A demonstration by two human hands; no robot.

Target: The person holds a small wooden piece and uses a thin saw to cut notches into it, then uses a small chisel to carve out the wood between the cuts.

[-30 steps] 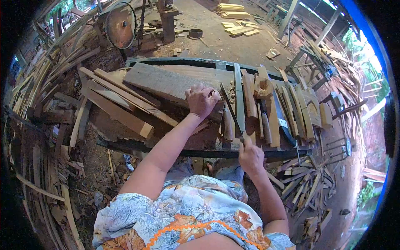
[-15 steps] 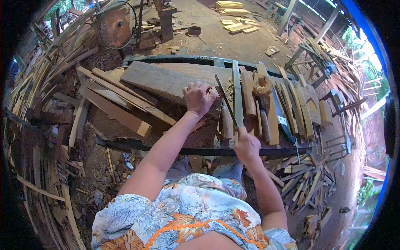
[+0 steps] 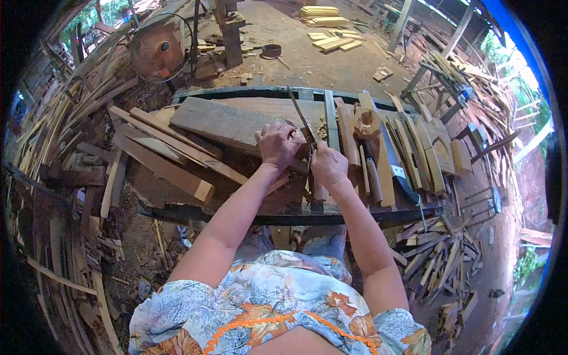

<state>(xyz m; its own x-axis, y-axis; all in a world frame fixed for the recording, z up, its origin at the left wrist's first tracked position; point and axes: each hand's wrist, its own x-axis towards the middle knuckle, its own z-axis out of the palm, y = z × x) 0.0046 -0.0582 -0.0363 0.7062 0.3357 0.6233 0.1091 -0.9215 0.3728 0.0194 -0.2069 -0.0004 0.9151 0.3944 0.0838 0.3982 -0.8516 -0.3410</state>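
My left hand (image 3: 278, 143) is closed around a small wooden piece (image 3: 300, 139), mostly hidden by the fingers, at the near right end of a thick rough plank (image 3: 219, 123). In my right hand (image 3: 329, 163) is a long, thin, dark file (image 3: 302, 112), gripped at its near end and pointing away to the upper left. Its blade passes close beside the left fingers, right at the small wooden piece. Pale shavings (image 3: 322, 127) lie just to the right of the blade.
Right of my hands lie a flat bar (image 3: 332, 121), a block with a round hollow (image 3: 367, 122), a handsaw (image 3: 400, 177) and several wood strips. Long boards (image 3: 171, 145) rest on the left of the bench. Scrap wood (image 3: 435, 260) is heaped below on the right.
My right hand has pushed the file forward and to the left, and now sits close beside my left hand. The left hand stays nearly in place on the wooden piece.
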